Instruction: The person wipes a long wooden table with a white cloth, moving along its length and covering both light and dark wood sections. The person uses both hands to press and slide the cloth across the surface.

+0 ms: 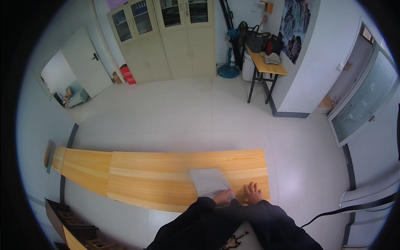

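A thin grey sheet (pixel 208 181), blurred, is over the right part of a long wood-grain table (pixel 150 178). Whether it is cloth or plastic I cannot tell. My left hand (pixel 223 197) grips its near right corner, and the fingers are partly hidden and smeared by motion. To the right, close to the table's end, my right hand (pixel 253 193) rests on the bare tabletop with its fingers apart and nothing in it. Dark sleeves (pixel 193 223) cover both forearms.
Past the table, tiled floor (pixel 184 109) reaches cream cabinets (pixel 187 47). A blue standing fan (pixel 229 59) is beside a small table (pixel 268 66) bearing bags. A glass door (pixel 364 97) stands at right. Below it runs a black cable (pixel 343 208). Dark wooden furniture (pixel 73 222) occupies the lower left.
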The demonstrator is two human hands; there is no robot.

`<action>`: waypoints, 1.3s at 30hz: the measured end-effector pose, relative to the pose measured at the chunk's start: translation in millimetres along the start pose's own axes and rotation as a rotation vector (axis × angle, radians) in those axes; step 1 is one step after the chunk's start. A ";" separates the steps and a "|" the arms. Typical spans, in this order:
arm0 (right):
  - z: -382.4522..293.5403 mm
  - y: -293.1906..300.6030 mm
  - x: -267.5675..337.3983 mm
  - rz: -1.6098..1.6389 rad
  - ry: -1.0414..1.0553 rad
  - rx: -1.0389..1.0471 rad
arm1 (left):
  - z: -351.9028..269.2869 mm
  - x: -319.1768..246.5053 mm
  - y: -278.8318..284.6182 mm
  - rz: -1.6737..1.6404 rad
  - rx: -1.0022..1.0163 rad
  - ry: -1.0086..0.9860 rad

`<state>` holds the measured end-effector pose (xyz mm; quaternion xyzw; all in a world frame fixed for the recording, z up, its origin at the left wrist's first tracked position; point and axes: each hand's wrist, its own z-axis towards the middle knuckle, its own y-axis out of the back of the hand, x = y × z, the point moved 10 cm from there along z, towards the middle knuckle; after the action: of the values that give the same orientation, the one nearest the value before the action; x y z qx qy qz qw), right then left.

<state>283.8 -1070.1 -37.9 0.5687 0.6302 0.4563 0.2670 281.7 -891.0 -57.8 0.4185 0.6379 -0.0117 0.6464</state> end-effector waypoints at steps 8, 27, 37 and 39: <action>-1.7 5.7 5.6 -0.006 0.040 -0.029 | -31.4 -18.0 56.2 0.671 0.094 0.080; 0.2 -2.6 2.8 -0.053 0.018 -0.006 | -165.6 121.3 178.8 0.270 -0.284 0.910; 7.8 -14.2 -2.9 -0.075 0.011 0.083 | -5.7 -19.1 -8.5 0.453 0.194 0.043; 7.9 -18.1 -7.2 -0.071 -0.004 0.112 | -7.0 -24.1 0.6 0.597 0.158 0.116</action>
<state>283.5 -1073.7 -58.6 0.5611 0.6739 0.4093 0.2520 271.8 -899.2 -36.2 0.6362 0.5197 0.1531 0.5493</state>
